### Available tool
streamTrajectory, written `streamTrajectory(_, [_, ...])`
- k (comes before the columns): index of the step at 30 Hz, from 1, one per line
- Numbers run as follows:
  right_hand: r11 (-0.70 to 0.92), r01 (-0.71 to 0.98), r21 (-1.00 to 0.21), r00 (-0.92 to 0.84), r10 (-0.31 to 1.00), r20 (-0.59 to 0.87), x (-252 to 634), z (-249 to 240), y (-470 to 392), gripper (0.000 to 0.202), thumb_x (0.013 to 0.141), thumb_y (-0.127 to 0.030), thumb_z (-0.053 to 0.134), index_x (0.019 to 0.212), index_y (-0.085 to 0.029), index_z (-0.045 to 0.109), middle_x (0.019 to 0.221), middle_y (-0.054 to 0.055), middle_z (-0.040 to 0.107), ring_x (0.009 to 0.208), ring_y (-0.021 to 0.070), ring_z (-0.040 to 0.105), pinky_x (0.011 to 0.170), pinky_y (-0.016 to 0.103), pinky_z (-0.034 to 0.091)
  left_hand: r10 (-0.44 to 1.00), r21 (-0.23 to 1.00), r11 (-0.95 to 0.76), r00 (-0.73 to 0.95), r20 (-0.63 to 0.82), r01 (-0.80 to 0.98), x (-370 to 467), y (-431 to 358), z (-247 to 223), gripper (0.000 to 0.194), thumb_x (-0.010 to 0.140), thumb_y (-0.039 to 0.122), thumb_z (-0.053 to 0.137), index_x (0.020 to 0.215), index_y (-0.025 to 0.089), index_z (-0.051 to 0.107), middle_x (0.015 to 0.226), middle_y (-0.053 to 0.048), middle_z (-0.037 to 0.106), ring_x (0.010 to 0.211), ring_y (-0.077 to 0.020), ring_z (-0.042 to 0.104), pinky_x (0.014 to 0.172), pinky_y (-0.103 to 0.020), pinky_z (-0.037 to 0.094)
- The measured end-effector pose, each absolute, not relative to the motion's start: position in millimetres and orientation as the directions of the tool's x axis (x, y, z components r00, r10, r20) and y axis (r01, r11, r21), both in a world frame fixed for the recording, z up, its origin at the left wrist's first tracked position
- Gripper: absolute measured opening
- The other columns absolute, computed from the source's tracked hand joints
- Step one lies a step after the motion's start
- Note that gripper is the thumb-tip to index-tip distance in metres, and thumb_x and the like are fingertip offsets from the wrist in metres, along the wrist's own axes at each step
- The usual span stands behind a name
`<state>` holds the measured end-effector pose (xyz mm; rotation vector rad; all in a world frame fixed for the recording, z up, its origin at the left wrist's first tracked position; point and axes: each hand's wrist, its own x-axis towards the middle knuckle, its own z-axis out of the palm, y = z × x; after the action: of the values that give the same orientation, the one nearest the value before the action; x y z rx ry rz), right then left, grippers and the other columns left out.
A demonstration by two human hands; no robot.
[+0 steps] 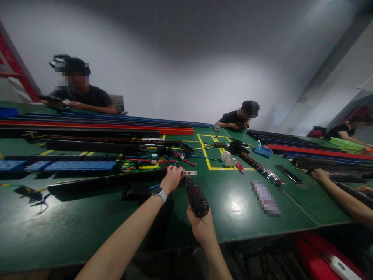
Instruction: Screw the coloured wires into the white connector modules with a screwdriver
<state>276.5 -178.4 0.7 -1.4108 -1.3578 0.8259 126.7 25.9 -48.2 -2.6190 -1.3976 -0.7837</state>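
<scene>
The right hand [201, 227] is wrapped around a drill [196, 196] near the front edge of the green table [233, 221]. The drill's long axis runs forward and a little to the left, its rounded back end toward the wearer and its nose pointing away. That nose ends at a small white part [191, 173] with red on it (whether they touch, I cannot tell). The part's long axis lies roughly left to right, across the drill's line.

The left hand [171, 179], with a watch [157, 191] on its wrist, has its fingers bent at the part's left end; whether they pinch it, I cannot tell. The two hands are apart, the left one farther forward.

To the left, a black strip [110, 181] slants away toward the left hand. White blocks [229, 158] lie beyond the drill, to its right, by yellow tape [207, 155].
</scene>
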Motion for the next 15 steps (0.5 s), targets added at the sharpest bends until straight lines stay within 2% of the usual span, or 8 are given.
streamTrajectory(15, [0.093,0.286,-0.954,0.178,0.973,0.148,275.2,5.1,-178.1,0.028,0.080,-0.036,0.068,0.099,-0.017,0.071,0.063,0.003,0.066,0.061,0.0225,0.066,0.056,0.029,0.052,0.762,0.178,-0.581,0.455,0.460,0.794,127.3,23.9,-45.1,0.026,0.104,0.035,0.042,0.117,0.023,0.060,0.101,-0.008,0.066,0.102,-0.0252,0.058,0.106,-0.048,0.031])
